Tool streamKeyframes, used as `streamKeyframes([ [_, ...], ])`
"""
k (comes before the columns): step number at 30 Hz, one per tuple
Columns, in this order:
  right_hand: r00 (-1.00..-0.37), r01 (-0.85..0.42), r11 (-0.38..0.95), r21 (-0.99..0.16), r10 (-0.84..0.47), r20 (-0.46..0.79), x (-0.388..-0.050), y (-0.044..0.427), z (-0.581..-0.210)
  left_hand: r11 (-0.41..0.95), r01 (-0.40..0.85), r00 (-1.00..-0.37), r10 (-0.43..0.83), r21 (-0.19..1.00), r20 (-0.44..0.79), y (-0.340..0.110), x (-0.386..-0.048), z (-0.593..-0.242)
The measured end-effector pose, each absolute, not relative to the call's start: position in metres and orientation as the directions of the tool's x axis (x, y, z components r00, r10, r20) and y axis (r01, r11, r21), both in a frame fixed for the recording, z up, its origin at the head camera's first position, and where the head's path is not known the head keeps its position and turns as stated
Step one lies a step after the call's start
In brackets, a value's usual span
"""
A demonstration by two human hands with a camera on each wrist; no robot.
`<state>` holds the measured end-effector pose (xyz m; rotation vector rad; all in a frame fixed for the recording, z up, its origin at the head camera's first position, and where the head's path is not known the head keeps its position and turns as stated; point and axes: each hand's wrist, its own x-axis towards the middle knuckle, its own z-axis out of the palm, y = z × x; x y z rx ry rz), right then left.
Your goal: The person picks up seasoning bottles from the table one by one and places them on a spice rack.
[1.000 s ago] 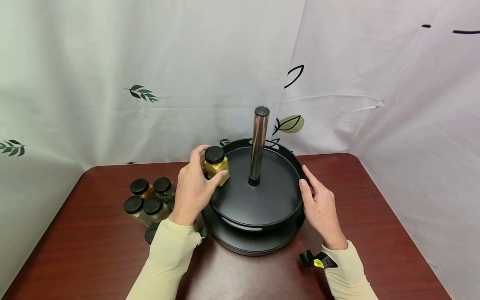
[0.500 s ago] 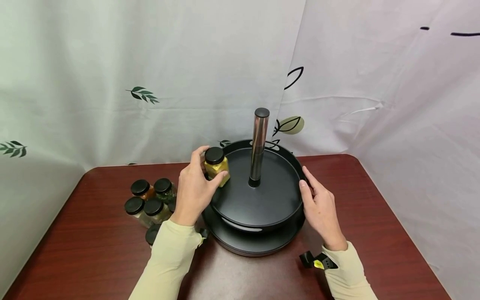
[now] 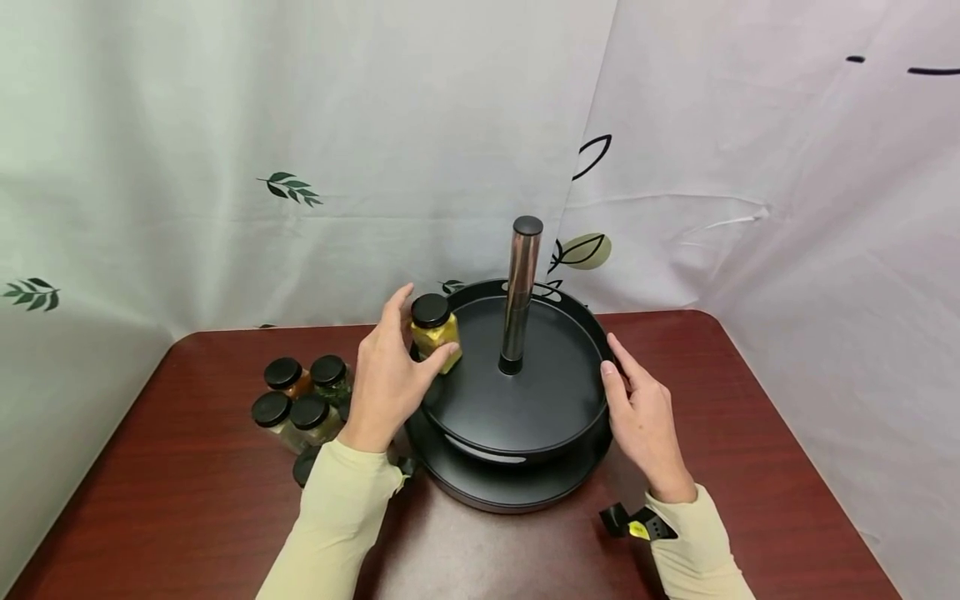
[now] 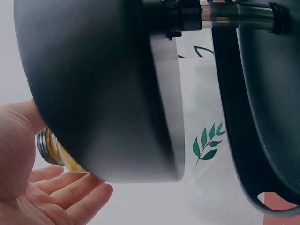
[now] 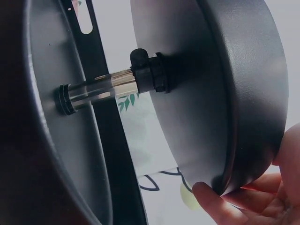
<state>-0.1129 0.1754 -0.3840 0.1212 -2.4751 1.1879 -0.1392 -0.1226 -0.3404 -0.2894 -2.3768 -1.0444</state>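
Observation:
A two-tier black tray (image 3: 487, 408) with a metal post (image 3: 517, 300) stands on the table. On the left part of its upper tier sits a hexagonal glass spice jar (image 3: 435, 337) with yellow contents and a black lid. My left hand (image 3: 386, 383) is spread around that jar, index finger lifted apart from the lid and thumb at its front. In the left wrist view the tier partly hides the jar (image 4: 68, 157). My right hand (image 3: 645, 417) rests against the upper tier's right outer wall, its fingers fairly straight; one fingertip touches the lower edge in the right wrist view.
Several black-lidded spice jars (image 3: 307, 408) stand clustered on the red-brown table (image 3: 187, 483), left of the tray and partly behind my left arm. A white patterned curtain (image 3: 375, 150) hangs close behind the table.
My left index finger has straightened and moved off the jar, while the jar stays on the upper tier. My right hand keeps its place at the tier's wall.

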Motion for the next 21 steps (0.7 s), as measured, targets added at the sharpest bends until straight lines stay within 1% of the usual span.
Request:
streamKeyframes([
  [6, -0.919, -0.242, 0.638, -0.731, 0.092, 0.384, -0.112, 0.176, -0.385, 0.681, 0.399, -0.821, -0.033, 0.614, 0.570, -0.130, -0.135, -0.339],
  [16, -0.915, -0.247, 0.642, -0.726, 0.092, 0.392, -0.113, 0.176, -0.386, 0.701, 0.353, -0.825, -0.080, 0.620, 0.560, -0.141, -0.121, -0.339],
  [21, -0.913, -0.255, 0.638, -0.727, 0.089, 0.399, -0.113, 0.176, -0.385, 0.714, 0.355, -0.808, -0.089, 0.603, 0.582, -0.147, -0.111, -0.336],
])
